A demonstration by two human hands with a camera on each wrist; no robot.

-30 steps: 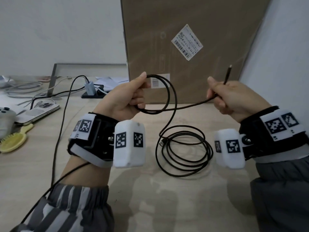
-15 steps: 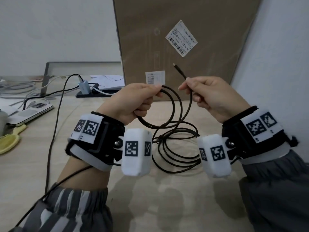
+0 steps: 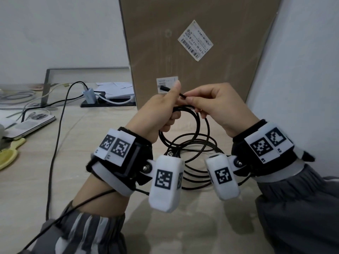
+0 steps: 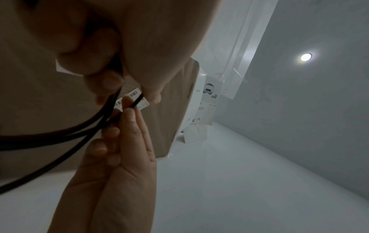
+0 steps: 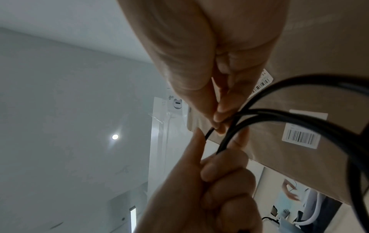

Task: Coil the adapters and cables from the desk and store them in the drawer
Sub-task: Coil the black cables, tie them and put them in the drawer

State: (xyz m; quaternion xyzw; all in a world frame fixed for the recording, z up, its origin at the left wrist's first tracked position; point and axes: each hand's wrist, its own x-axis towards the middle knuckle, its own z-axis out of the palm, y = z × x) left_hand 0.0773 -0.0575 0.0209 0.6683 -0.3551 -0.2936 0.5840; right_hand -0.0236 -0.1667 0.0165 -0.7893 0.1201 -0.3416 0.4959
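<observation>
Both hands meet chest-high over the desk (image 3: 55, 180). The left hand (image 3: 159, 110) has its fingers curled round the gathered loops of the black cable (image 3: 199, 125), thumb up. Just beside that grip, the right hand (image 3: 218, 107) pinches the strand near the plug end (image 3: 163, 88), which pokes out past the left thumb. Below the grip, the remaining coils lie on the wood. A cardboard box (image 3: 192, 43) stands behind.

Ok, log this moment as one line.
coiling black cable | left hand grips loops | right hand pinches free end | remaining cable on desk
</observation>
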